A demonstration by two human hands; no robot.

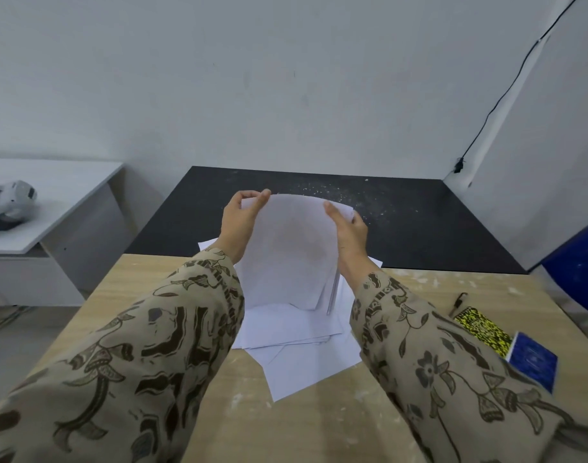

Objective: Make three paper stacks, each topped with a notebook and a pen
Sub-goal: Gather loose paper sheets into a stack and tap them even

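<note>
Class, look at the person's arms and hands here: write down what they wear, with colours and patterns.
The left sleeve and right sleeve are long, loose, tan cloth printed with dark brown and grey flowers, leaves and curling stems, reaching the wrists. The left hand and right hand are bare: no gloves, and no ring or watch shows.

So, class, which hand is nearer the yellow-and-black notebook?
Right. The right hand holds the paper sheaf left of the yellow-and-black notebook; the left hand holds it farther left.
</note>
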